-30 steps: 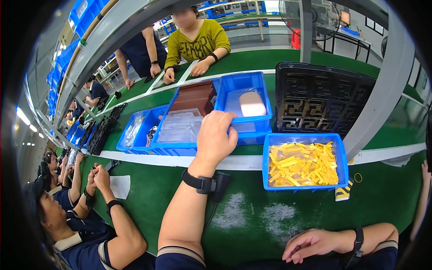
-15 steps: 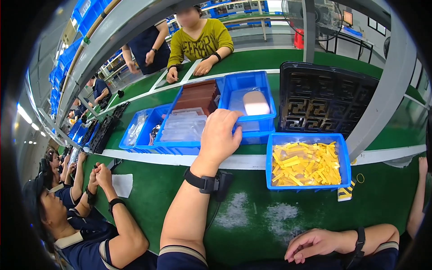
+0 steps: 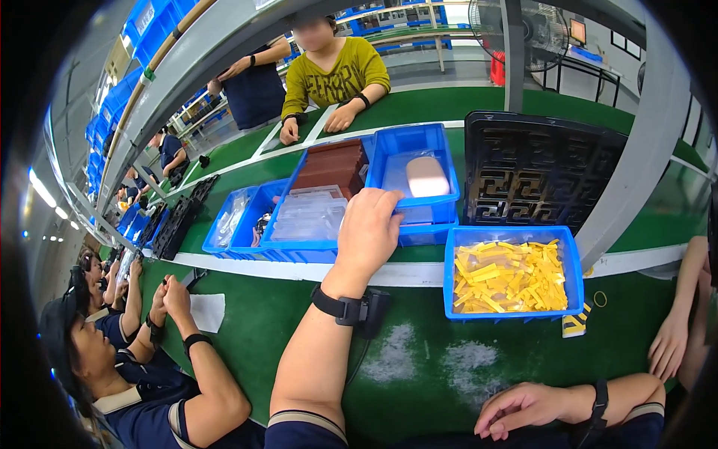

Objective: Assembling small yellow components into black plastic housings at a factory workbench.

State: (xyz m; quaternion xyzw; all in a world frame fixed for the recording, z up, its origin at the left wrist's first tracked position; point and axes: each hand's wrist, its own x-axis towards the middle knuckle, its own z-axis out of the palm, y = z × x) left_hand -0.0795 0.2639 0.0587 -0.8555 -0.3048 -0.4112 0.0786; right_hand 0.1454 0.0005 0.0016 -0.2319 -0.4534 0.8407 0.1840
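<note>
My left hand [image 3: 369, 230] reaches across the bench to a blue bin [image 3: 443, 199]. Its fingers and thumb are closed at the bin's front left corner, on the rim. A plastic bag and a rounded pale pink object [image 3: 426, 176] lie in that bin, which is stacked on another blue bin. To its left, a wider bin holds a stack of brown plates [image 3: 329, 166] and clear plastic pieces [image 3: 308, 214]. My right hand [image 3: 516, 408] rests on the green bench near its front edge, fingers loosely bent and apart, holding nothing.
A blue bin of yellow strips [image 3: 510, 277] stands right of my left arm. Behind it leans a black moulded tray [image 3: 540, 168], beside a slanted grey post [image 3: 636, 161]. Co-workers sit at left and across; another person's hand [image 3: 669, 346] rests at right.
My left hand stays at the bin's rim and my right hand keeps its place. At right, another person's arm and hand have come further into view. The standing person opposite has raised their hands.
</note>
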